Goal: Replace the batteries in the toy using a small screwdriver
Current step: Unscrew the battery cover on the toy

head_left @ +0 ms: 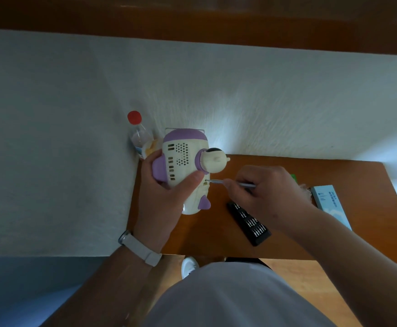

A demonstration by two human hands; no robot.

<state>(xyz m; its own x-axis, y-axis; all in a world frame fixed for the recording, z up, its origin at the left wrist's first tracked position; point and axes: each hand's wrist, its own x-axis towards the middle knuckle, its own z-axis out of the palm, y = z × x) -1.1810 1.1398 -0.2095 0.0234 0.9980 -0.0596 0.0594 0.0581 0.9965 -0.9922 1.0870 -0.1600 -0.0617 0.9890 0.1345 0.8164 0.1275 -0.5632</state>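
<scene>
A cream and purple rocket-shaped toy (183, 159) is held above the left part of a small wooden table (310, 241), its vented back facing me. My left hand (164, 197) grips the toy from below, thumb across its body. My right hand (263, 194) pinches a thin silver screwdriver (230, 183), whose tip touches a small hole on the toy's back just right of my left thumb. A black tray of screwdriver bits (249, 223) lies on the table under my right wrist.
A clear bottle with a red cap (137, 133) stands at the table's far left corner against the white wall. A pale blue box (332, 206) lies at the right side of the table, with something green (293, 177) behind my right hand.
</scene>
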